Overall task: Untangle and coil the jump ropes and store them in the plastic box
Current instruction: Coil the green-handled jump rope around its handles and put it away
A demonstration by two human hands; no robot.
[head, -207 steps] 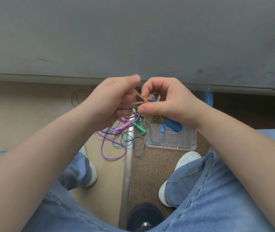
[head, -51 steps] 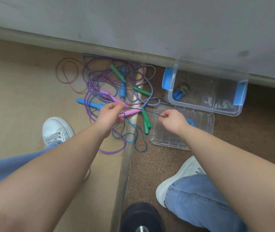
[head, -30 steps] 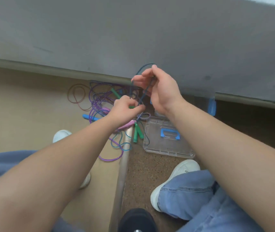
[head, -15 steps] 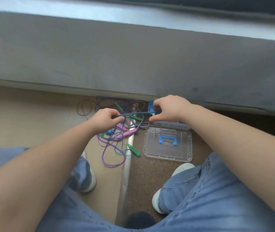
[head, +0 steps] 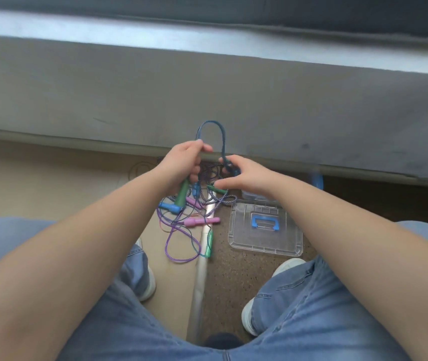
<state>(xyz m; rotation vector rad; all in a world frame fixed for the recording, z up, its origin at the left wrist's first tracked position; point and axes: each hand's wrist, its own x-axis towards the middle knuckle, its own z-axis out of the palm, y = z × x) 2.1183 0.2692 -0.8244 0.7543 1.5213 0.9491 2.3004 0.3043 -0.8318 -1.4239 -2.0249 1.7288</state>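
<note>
We are indoors, low to the floor of a plain room, though we cannot tell whether it is a home or a workplace. Smooth beige flooring [head: 51, 183] at left meets brown speckled flooring [head: 233, 282] at right along a metal threshold strip [head: 199, 277] in the lower centre. A grey wall [head: 207, 87] with a baseboard [head: 77, 142] spans the upper frame under a pale ledge [head: 155, 35].

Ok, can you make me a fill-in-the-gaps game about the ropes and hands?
The left hand and right hand hold up a loop of ___ rope. A ___ handle sticks out below the left hand. The clear lid lies just ahead of the ___ shoe.
Missing words: blue, green, right.
</note>
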